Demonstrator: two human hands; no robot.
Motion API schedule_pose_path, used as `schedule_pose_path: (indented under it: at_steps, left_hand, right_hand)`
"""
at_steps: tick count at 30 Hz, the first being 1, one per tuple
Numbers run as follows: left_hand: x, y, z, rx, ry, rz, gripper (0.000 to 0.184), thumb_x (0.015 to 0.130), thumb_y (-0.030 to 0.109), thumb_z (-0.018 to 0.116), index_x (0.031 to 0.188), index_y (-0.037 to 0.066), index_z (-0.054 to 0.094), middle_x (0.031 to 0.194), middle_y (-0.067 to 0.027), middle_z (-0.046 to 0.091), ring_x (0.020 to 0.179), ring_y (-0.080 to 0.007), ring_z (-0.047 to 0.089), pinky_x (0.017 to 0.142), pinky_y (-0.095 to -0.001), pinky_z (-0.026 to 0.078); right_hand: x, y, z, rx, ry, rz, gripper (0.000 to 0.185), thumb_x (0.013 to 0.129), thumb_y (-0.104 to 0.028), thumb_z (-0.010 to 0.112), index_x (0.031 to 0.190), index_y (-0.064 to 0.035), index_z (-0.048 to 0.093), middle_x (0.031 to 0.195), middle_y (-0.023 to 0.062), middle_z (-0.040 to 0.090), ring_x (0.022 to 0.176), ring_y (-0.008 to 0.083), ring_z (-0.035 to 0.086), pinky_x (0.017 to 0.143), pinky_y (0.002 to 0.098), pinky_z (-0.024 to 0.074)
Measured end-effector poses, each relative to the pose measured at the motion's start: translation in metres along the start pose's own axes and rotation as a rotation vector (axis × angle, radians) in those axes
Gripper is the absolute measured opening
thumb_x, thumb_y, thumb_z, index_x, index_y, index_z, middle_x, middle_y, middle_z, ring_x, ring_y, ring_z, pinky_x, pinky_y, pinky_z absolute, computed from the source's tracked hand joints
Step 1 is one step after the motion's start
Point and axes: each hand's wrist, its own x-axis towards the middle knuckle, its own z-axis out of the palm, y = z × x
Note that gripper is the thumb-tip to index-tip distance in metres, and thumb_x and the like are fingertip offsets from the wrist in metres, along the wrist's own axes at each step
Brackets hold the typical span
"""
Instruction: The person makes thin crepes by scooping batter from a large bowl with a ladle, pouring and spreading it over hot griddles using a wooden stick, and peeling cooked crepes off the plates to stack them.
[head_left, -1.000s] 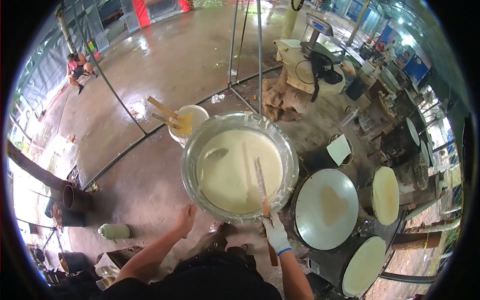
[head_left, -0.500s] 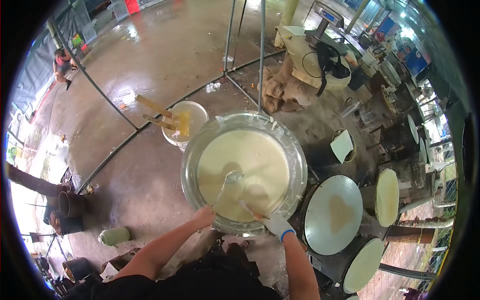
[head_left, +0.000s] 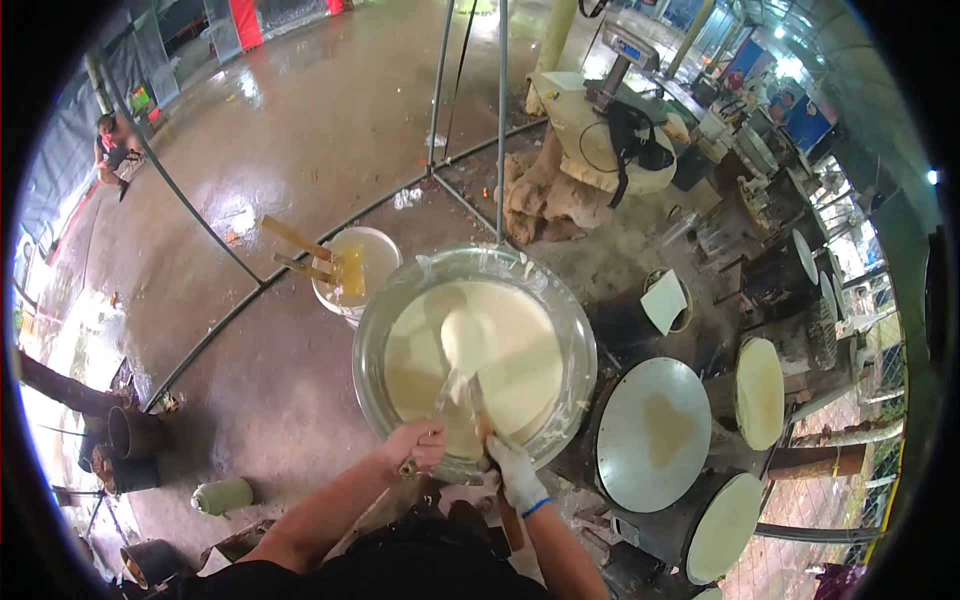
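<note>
A wide metal basin [head_left: 374, 350] of pale batter [head_left: 525, 350] stands in front of me. My left hand [head_left: 415, 446], bare, is closed round the handle of a ladle [head_left: 463, 340], whose bowl is above the batter and full of it. My right hand [head_left: 514, 476], in a white glove with a blue cuff, grips a wooden-handled spatula [head_left: 481, 408] at the basin's near rim. The spatula's blade is beside the ladle, just below its bowl; whether they touch is hard to tell.
Behind the basin, a white bucket [head_left: 384, 247] holds wooden sticks. To the right are a round griddle [head_left: 655, 435] and further rounds of pale batter [head_left: 725, 528]. A scale [head_left: 628, 48] sits on a stump table [head_left: 575, 125]. A person [head_left: 115, 150] squats far left; metal poles cross the floor.
The ladle has come up out of the batter, full. My right hand has shifted left with the spatula, bringing it beside the ladle. The view has moved slightly.
</note>
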Motion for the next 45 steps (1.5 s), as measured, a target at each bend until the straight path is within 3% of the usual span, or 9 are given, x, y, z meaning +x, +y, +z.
schedule_pose_path:
  at_steps: [6, 13, 20, 26, 29, 33, 39, 42, 45]
  left_hand:
    - [-0.067, 0.057, 0.15, 0.316, -0.161, 0.331, 0.019, 0.099, 0.022, 0.045, 0.081, 0.014, 0.042, 0.053, 0.0054, 0.031, 0.035, -0.006, 0.029, 0.032, -0.0228, 0.026]
    - [-0.12, 0.039, 0.214, 0.498, -0.284, 0.524, 0.018, 0.099, 0.022, 0.046, 0.085, 0.011, 0.04, 0.055, 0.003, 0.034, 0.036, -0.006, 0.031, 0.031, -0.023, 0.027]
    - [-0.081, -0.05, 0.178, 0.498, 0.159, 0.19, 0.021, 0.098, 0.016, 0.043, 0.079, 0.01, 0.037, 0.057, 0.0037, 0.036, 0.039, -0.0052, 0.035, 0.033, -0.0217, 0.03]
    - [-0.02, -0.158, 0.181, 0.004, -0.079, -0.279, 0.028, 0.097, 0.015, 0.043, 0.07, 0.012, 0.037, 0.056, 0.0059, 0.034, 0.04, -0.0024, 0.033, 0.035, -0.019, 0.032]
    - [0.005, -0.198, 0.22, -0.106, -0.15, -0.447, 0.032, 0.098, 0.016, 0.041, 0.067, 0.013, 0.037, 0.054, 0.0065, 0.035, 0.038, -0.0032, 0.035, 0.035, -0.0185, 0.032]
    - [0.053, -0.228, 0.262, -0.241, -0.242, -0.608, 0.037, 0.099, 0.02, 0.037, 0.063, 0.014, 0.038, 0.049, 0.006, 0.035, 0.037, -0.0056, 0.036, 0.035, -0.0199, 0.033]
    - [0.103, -0.241, 0.314, 0.209, -0.461, -0.589, 0.044, 0.1, 0.027, 0.035, 0.057, 0.016, 0.037, 0.044, 0.0044, 0.033, 0.034, -0.0098, 0.037, 0.035, -0.0258, 0.034]
    - [0.136, -0.243, 0.321, 0.541, -0.512, -0.404, 0.035, 0.098, 0.024, 0.041, 0.065, 0.013, 0.04, 0.048, 0.0028, 0.037, 0.035, -0.0096, 0.036, 0.034, -0.0272, 0.033]
    - [0.171, -0.261, 0.329, 0.867, -0.283, -0.197, 0.014, 0.094, 0.015, 0.047, 0.082, 0.01, 0.043, 0.055, 0.0024, 0.037, 0.038, -0.0085, 0.036, 0.034, -0.0253, 0.033]
  right_hand:
    - [-0.094, -0.14, 0.058, 0.122, -0.234, -0.353, 0.046, 0.095, -0.033, 0.056, 0.131, -0.0083, 0.046, 0.061, 0.0019, 0.051, 0.039, 0.0068, 0.038, 0.035, 0.0208, 0.0265]
    - [-0.162, -0.158, 0.025, 0.129, -0.517, -0.666, 0.053, 0.093, -0.036, 0.057, 0.133, -0.0051, 0.041, 0.055, 0.0028, 0.047, 0.035, 0.0093, 0.037, 0.033, 0.0227, 0.0272]
    - [-0.177, -0.087, -0.06, -0.015, 0.036, -0.486, 0.033, 0.097, -0.026, 0.051, 0.124, -0.0062, 0.05, 0.063, 0.0027, 0.057, 0.041, 0.0072, 0.046, 0.036, 0.0207, 0.0344]
    - [-0.155, 0.015, -0.187, -0.427, 0.385, -0.762, 0.041, 0.097, -0.03, 0.052, 0.131, -0.007, 0.052, 0.077, 0.0025, 0.065, 0.059, 0.0118, 0.057, 0.055, 0.0255, 0.0462]
    - [-0.217, 0.037, -0.217, -0.779, 0.5, -0.585, 0.046, 0.095, -0.031, 0.053, 0.137, -0.0143, 0.048, 0.091, 0.0117, 0.067, 0.072, 0.0174, 0.063, 0.068, 0.0326, 0.0502]
    - [-0.28, 0.097, -0.274, -0.881, 0.673, -0.58, 0.045, 0.092, -0.035, 0.054, 0.136, -0.0258, 0.048, 0.102, 0.0194, 0.064, 0.09, 0.0388, 0.062, 0.077, 0.0453, 0.0498]
    - [-0.309, 0.14, -0.332, -0.733, 0.629, -0.368, 0.042, 0.092, -0.024, 0.056, 0.134, -0.0189, 0.052, 0.097, 0.0142, 0.068, 0.078, 0.016, 0.065, 0.075, 0.0303, 0.0505]
    - [-0.264, 0.143, -0.347, -0.594, 0.739, -0.447, 0.044, 0.093, -0.032, 0.052, 0.137, -0.0283, 0.048, 0.082, 0.0142, 0.067, 0.073, 0.0262, 0.065, 0.064, 0.0355, 0.0498]
    - [-0.217, 0.117, -0.362, 0.048, 0.8, -0.563, 0.044, 0.095, -0.024, 0.052, 0.139, -0.0222, 0.047, 0.083, 0.0045, 0.065, 0.061, 0.0126, 0.056, 0.059, 0.0249, 0.0475]
